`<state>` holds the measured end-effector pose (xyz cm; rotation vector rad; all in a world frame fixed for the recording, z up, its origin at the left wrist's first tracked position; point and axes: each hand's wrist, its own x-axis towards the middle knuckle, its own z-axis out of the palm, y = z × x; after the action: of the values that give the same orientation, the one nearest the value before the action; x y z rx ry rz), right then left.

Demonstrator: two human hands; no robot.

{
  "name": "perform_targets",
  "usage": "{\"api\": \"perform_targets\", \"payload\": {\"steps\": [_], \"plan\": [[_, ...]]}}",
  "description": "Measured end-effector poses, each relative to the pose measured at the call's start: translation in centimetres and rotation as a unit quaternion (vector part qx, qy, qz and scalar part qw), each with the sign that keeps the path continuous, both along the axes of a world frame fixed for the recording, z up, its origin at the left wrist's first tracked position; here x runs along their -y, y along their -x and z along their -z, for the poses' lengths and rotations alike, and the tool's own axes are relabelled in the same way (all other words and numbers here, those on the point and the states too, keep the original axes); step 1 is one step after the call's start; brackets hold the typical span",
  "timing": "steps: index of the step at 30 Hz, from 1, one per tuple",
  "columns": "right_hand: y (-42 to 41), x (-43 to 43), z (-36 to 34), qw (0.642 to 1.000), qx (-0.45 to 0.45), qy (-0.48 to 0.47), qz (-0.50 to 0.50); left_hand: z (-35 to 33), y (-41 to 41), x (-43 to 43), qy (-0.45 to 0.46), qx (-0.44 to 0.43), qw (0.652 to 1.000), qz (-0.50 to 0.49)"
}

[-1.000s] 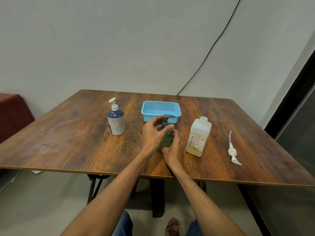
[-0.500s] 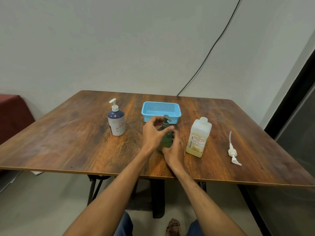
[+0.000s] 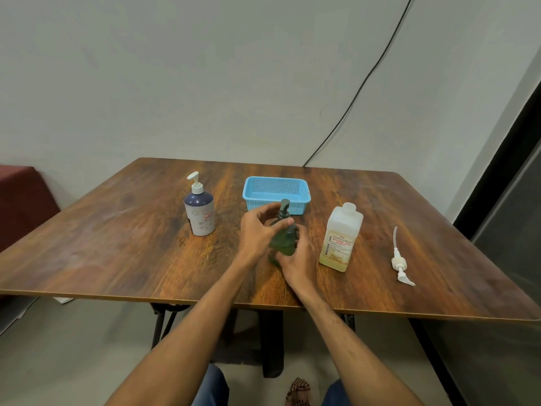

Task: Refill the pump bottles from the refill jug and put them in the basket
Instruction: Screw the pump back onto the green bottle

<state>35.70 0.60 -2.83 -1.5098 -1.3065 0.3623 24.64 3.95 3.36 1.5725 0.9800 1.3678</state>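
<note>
A small dark green pump bottle (image 3: 283,241) stands upright on the table's middle, in front of the blue basket (image 3: 276,195). My left hand (image 3: 257,232) pinches the collar of its dark pump head (image 3: 284,207). My right hand (image 3: 297,260) wraps the bottle's lower body from the near right. The translucent refill jug (image 3: 341,238), holding a little yellowish liquid at the bottom, stands just to the right with no pump on its neck. A navy and white pump bottle (image 3: 200,210) stands at the left, apart from both hands.
A loose white pump with its tube (image 3: 399,257) lies on the wooden table (image 3: 117,247) at the right. A black cable (image 3: 355,92) runs down the wall behind. A dark red seat (image 3: 22,200) is at far left.
The green bottle's pump nozzle has turned, from pointing right to pointing away, under my left fingers. Both hands have stayed in place on the bottle.
</note>
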Motion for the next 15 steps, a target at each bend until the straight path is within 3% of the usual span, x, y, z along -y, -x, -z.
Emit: {"api": "perform_targets", "payload": {"steps": [2, 5, 11, 15], "plan": [[0.0, 0.0, -0.1, 1.000, 0.007, -0.005, 0.010, 0.5, -1.1, 0.5, -0.021, -0.005, 0.997, -0.074], [-0.1, 0.1, -0.1, 1.000, 0.009, -0.010, 0.005, 0.3, -1.6, 0.4, -0.034, -0.013, 0.994, -0.105], [-0.5, -0.1, 0.1, 1.000, -0.008, 0.008, -0.019, -0.8, 0.8, -1.3, -0.037, -0.081, 0.996, 0.026], [-0.6, -0.2, 0.2, 1.000, -0.010, 0.011, -0.015, -0.5, 0.6, -1.3, -0.030, -0.056, 0.997, 0.031]]}}
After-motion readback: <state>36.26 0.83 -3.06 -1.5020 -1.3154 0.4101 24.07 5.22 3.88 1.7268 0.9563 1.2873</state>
